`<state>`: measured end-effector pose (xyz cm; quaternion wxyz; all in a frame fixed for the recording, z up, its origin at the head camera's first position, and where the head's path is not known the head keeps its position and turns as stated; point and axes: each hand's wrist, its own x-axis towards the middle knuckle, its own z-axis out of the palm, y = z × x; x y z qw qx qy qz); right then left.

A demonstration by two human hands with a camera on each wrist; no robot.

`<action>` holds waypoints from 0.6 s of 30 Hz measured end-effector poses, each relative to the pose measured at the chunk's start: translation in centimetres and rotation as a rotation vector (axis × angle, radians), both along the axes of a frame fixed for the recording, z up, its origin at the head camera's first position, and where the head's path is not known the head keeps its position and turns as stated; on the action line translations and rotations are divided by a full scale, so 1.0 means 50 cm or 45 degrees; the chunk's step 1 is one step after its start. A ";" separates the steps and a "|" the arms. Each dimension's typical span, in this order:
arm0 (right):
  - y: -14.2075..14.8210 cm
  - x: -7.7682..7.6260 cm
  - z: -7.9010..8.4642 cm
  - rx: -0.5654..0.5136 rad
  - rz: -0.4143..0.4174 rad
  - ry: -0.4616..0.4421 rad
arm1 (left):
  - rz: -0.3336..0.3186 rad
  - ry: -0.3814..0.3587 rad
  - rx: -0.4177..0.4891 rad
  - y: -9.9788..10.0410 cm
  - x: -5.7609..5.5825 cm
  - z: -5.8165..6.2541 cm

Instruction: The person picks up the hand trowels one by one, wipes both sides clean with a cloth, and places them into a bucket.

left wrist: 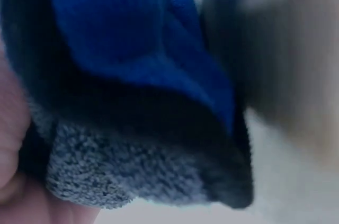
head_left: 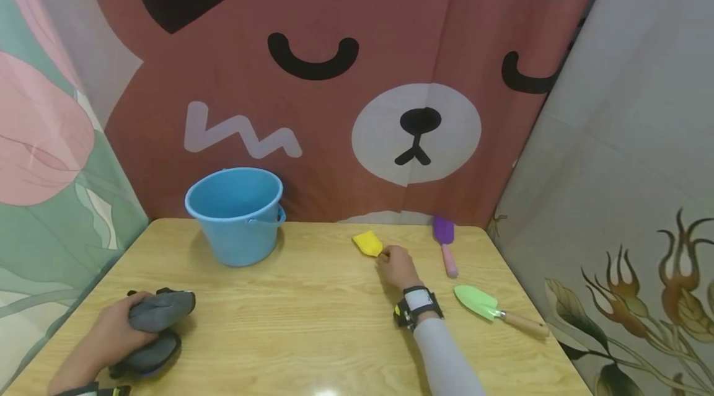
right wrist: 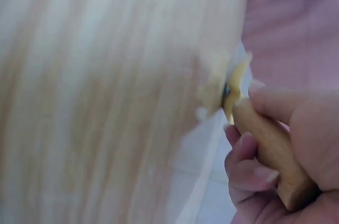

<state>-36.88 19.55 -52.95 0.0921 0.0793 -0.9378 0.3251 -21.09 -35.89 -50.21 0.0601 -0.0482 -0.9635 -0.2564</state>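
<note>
- Well, the blue bucket [head_left: 240, 244] stands upright on the wooden table [head_left: 268, 334], its handle hanging at its right side.
- The right hand [head_left: 398, 268], to the right of the bucket, has its fingers closed round the wooden handle [right wrist: 275, 152] of the yellow shovel [head_left: 368, 243]. The shovel's blade points back towards the bucket; whether it touches the table I cannot tell.
- The left hand [head_left: 119, 328], nearer the person than the bucket and left of it, grips a grey cloth bundle [head_left: 162, 311]. The left wrist view shows blue fleece inside the bundle and a dark border along its edge.
- A purple shovel [head_left: 444, 230] with a pink handle lies farther right of the bucket than the yellow one, held by neither hand.
- A green trowel [head_left: 478, 302] with a wooden grip rests well to the right of the bucket and closer to the person than it.
- Behind the bucket hangs a brown curtain [head_left: 312, 117] printed with a bear's face.
</note>
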 end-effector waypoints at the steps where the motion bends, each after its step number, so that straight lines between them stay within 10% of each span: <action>1: 0.004 0.003 0.002 -0.016 0.013 0.004 | -0.017 0.002 0.014 0.010 -0.003 0.004; 18: 0.029 0.068 0.081 -0.192 0.187 -0.044 | -0.285 0.143 0.200 0.238 -0.082 0.105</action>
